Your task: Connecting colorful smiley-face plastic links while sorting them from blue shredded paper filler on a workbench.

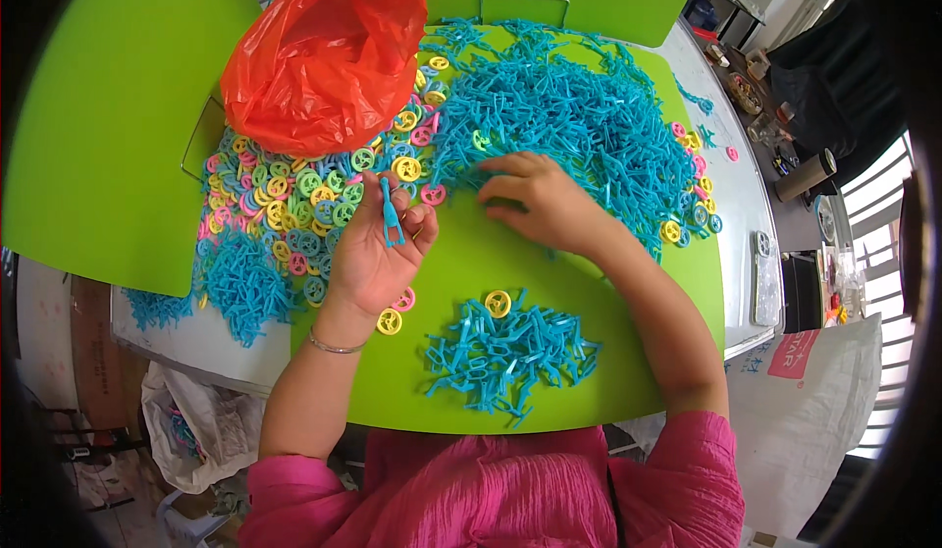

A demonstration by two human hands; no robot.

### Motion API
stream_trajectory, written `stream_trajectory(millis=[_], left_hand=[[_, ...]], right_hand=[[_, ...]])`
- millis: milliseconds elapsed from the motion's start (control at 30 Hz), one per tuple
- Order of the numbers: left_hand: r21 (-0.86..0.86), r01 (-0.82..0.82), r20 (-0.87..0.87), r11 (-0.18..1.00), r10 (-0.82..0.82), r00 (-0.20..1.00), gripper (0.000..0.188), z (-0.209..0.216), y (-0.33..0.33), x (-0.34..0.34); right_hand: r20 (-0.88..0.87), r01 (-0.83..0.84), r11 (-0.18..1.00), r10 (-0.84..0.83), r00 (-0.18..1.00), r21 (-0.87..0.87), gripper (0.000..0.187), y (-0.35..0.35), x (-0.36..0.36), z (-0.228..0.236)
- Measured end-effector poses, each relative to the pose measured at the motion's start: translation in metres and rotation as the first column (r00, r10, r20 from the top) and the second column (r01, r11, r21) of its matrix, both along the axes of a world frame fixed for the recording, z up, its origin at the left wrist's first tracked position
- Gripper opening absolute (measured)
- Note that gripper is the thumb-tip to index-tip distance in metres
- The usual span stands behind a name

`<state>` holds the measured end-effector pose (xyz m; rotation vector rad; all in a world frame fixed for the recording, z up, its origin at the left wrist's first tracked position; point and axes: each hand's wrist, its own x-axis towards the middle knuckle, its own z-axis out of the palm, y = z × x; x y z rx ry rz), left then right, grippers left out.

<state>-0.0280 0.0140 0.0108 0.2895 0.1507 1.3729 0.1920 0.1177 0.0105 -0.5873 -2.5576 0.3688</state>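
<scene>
My left hand is closed, palm up, on a small blue forked plastic piece pinched upright between thumb and fingers. Just beyond its fingertips lies a yellow spoked ring. My right hand has curved fingers held apart at the near left edge of a large heap of similar blue pieces; I see nothing in its grasp. Closer to me, a smaller blue pile has a yellow spoked ring on its top edge. Pink and yellow rings lie near my left wrist.
A red plastic bag rests over many coloured rings at the left. More blue pieces lie at the left edge. Green boards flank the work surface. A phone-like object sits at the right; sacks stand below.
</scene>
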Motion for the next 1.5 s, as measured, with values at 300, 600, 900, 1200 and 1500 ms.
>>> stream_trajectory(millis=[300,600,900,1200,1500], left_hand=[[-0.012,0.008,0.003,1.0,-0.008,1.0,0.025,0.0,0.001,0.0],[-0.014,-0.004,0.013,1.0,0.004,1.0,0.025,-0.001,0.0,-0.002],[-0.017,-0.003,0.004,1.0,0.003,1.0,0.025,-0.002,0.002,-0.004],[-0.023,-0.011,-0.001,1.0,0.011,1.0,0.025,0.001,-0.001,-0.004],[-0.014,-0.015,0.003,1.0,0.015,1.0,0.025,0.001,0.0,-0.001]], right_hand=[[-0.013,0.2,0.98,-0.2,0.98,-0.019,0.015,0.005,0.006,0.014],[0.05,-0.023,0.997,0.019,0.999,0.078,0.014,0.001,0.013,0.01],[-0.019,0.032,0.988,-0.03,0.999,0.148,0.024,-0.012,-0.017,-0.004],[0.071,0.228,0.952,-0.246,0.967,0.203,0.019,-0.007,-0.018,0.007],[0.055,0.117,0.983,-0.126,0.99,0.14,0.009,-0.004,-0.03,0.003]])
